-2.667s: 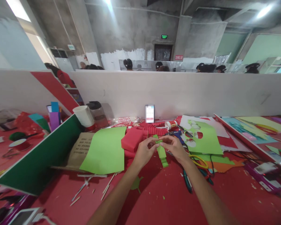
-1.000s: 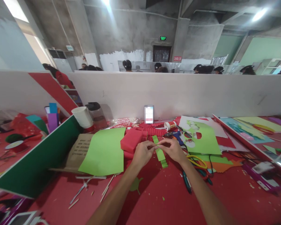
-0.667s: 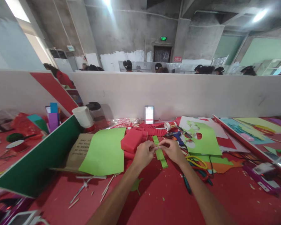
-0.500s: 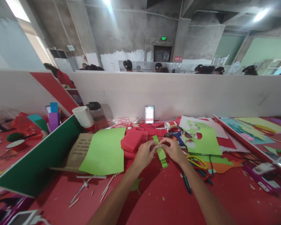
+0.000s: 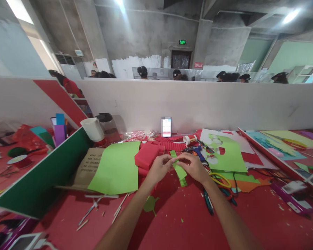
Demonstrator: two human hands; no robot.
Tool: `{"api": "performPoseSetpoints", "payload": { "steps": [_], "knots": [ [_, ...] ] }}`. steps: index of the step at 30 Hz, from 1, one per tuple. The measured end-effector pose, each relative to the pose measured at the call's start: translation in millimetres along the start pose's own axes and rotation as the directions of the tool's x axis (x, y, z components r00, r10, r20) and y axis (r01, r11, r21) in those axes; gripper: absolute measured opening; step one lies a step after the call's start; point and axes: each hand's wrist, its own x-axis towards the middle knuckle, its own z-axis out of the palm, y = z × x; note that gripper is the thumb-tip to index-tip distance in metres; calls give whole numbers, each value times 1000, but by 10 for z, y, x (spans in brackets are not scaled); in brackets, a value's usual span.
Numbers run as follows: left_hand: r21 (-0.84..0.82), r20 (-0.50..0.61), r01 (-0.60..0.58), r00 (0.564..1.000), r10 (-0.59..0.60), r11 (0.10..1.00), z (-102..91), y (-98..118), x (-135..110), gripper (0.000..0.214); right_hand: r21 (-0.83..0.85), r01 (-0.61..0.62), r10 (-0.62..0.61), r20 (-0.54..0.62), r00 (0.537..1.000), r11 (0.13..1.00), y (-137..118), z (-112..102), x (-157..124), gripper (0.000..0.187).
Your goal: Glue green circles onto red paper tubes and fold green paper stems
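A light green paper strip [image 5: 180,170] with crosswise folds is pinched between the fingertips of my left hand [image 5: 159,167] and my right hand [image 5: 193,168], which meet over its upper part. Its lower end hangs toward the red table top. Close to my left hand lies a red folded paper block [image 5: 146,156]. Left of that is a large green paper sheet [image 5: 119,170]. A blue glue gun [image 5: 198,151] lies just beyond my right hand. Below my left wrist is a small green paper cutout [image 5: 149,205].
A phone [image 5: 166,127] leans on the white partition [image 5: 211,104]. Yellow-handled scissors [image 5: 220,179], dark-handled pliers [image 5: 208,202] and a cut-out green sheet [image 5: 224,154] lie at right. A white cup [image 5: 92,130] stands near the green divider [image 5: 47,173]. Thin sticks [image 5: 118,209] lie at lower left.
Both hands stay at the strip, with my fingertips shifted slightly upward. The strip's visible lower part now looks flatter and wider. My left forearm has moved a little to the left.
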Motion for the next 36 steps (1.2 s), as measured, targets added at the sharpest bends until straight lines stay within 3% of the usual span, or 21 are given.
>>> {"api": "performPoseSetpoints", "payload": {
  "steps": [12,17,22,27,30,36],
  "knots": [
    [-92,92,47,995,-38,995,0,56,-24,34,-64,39,-42,-39,998,997,18,16,-6,9],
    [-120,62,99,994,-92,988,15,54,-31,36,-80,16,-16,0,1000,997,13,-7,-5,10],
    [-63,54,71,996,-68,995,11,70,-35,34,-46,-5,6,26,1000,999,-9,-18,-1,14],
    [10,44,-22,999,21,1000,11,94,-38,29,-37,4,-5,-33,999,999,-13,-1,-2,13],
    [-9,57,-16,998,17,1000,16,71,-32,28,-15,23,-24,-55,998,1000,-8,3,0,12],
    [19,1,-17,1000,17,1000,10,7,-14,26,139,-29,30,-7,1000,990,-25,-2,1,14]
  ]
}}
